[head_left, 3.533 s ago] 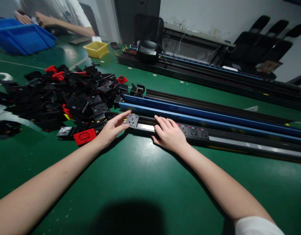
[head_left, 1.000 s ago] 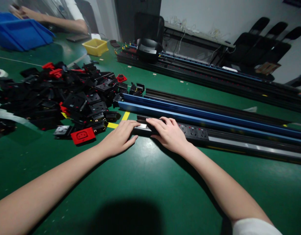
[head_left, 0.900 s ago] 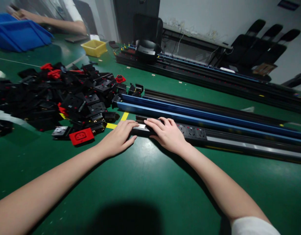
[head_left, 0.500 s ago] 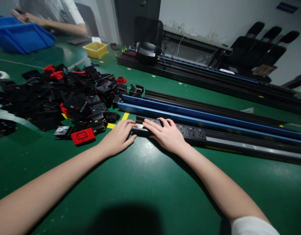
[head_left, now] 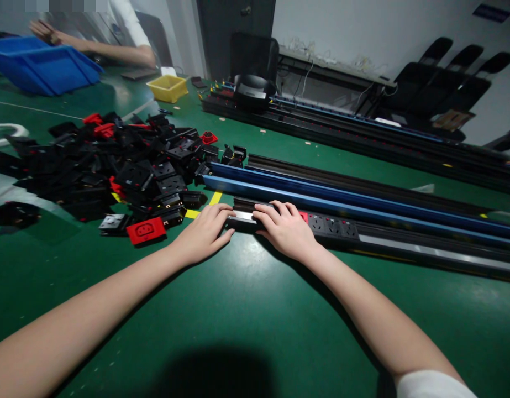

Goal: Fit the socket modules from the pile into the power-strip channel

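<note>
My left hand (head_left: 205, 235) lies flat on the green table, its fingers stretched out and touching the left end of a long black rail (head_left: 404, 246). My right hand (head_left: 285, 229) lies flat on top of the rail near that end, fingers extended and covering a socket module. Right of that hand, a red-edged module and several black socket modules (head_left: 333, 226) sit in the rail. A big heap of loose black and red socket modules (head_left: 114, 166) spreads to the left. A red module (head_left: 146, 230) lies at the heap's near edge.
Blue rails (head_left: 362, 199) and more black rails (head_left: 362, 138) lie behind the near rail. A yellow tray (head_left: 168, 88) and a blue bin (head_left: 43, 66) stand at the back left, where another person's arms (head_left: 93, 47) rest. Black chairs (head_left: 453, 77) line the far wall.
My left hand has moved from a socket module at the heap's edge to the rail's left end. My right hand has slid a little along the rail, uncovering a red-edged module.
</note>
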Demonstrator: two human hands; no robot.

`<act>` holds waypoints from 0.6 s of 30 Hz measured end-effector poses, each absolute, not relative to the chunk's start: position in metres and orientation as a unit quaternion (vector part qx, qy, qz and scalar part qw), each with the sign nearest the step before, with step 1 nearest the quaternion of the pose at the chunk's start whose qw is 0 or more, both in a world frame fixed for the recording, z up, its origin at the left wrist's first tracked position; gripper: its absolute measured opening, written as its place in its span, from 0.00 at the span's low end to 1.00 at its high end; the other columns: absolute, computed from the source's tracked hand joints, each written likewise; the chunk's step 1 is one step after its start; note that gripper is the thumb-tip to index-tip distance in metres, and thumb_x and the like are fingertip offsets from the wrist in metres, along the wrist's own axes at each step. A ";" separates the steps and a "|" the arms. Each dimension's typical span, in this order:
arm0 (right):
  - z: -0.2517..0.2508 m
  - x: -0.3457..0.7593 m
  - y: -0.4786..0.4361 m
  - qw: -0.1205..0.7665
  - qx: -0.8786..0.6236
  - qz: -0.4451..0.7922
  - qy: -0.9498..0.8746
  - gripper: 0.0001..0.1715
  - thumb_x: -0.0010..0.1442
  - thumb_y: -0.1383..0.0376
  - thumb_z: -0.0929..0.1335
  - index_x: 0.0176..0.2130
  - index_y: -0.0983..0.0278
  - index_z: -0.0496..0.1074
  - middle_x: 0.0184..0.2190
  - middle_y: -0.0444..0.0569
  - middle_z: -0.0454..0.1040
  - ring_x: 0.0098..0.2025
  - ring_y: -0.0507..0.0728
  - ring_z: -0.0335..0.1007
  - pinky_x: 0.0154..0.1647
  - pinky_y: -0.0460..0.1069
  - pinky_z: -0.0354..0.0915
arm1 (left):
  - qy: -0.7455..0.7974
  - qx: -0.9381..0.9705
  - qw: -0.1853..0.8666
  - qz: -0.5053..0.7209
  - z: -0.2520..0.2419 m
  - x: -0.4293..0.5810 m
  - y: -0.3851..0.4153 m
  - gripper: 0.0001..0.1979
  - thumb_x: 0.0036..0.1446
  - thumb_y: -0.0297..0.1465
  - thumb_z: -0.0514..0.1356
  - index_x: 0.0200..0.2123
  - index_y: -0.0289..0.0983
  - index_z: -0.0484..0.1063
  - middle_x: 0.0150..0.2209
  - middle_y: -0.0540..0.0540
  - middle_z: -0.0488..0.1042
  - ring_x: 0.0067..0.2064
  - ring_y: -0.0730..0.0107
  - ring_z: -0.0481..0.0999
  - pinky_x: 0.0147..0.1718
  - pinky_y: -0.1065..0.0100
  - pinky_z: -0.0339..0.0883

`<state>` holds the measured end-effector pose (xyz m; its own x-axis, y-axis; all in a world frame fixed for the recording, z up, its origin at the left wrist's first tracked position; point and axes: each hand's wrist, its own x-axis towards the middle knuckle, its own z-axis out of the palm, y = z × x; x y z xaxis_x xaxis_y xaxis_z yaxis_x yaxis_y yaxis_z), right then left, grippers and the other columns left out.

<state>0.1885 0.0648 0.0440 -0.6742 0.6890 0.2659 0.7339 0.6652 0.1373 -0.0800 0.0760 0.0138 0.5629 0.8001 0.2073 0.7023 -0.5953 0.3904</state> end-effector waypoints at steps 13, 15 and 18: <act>0.042 0.187 0.063 0.090 -0.374 -0.157 -0.910 0.18 0.73 0.57 0.63 0.53 0.64 0.73 0.59 0.57 0.74 0.60 0.71 0.66 0.58 0.63 0.60 | 0.436 0.871 0.132 0.183 0.015 -0.079 0.075 0.19 0.69 0.40 0.53 0.56 0.36 0.67 0.60 0.34 0.68 0.61 0.47 0.68 0.61 0.44 0.66; 0.042 0.187 0.063 0.092 -0.374 -0.156 -0.909 0.17 0.73 0.57 0.64 0.52 0.64 0.74 0.59 0.57 0.74 0.60 0.70 0.66 0.58 0.63 0.60 | 0.437 0.871 0.132 0.182 0.014 -0.079 0.075 0.19 0.69 0.40 0.53 0.56 0.36 0.67 0.60 0.34 0.68 0.61 0.47 0.68 0.61 0.44 0.66; 0.042 0.186 0.063 0.092 -0.374 -0.165 -0.908 0.17 0.74 0.57 0.63 0.51 0.64 0.74 0.58 0.56 0.74 0.60 0.71 0.66 0.58 0.63 0.60 | 0.437 0.871 0.129 0.183 0.014 -0.079 0.075 0.19 0.68 0.40 0.53 0.56 0.35 0.68 0.60 0.34 0.68 0.61 0.47 0.68 0.61 0.45 0.65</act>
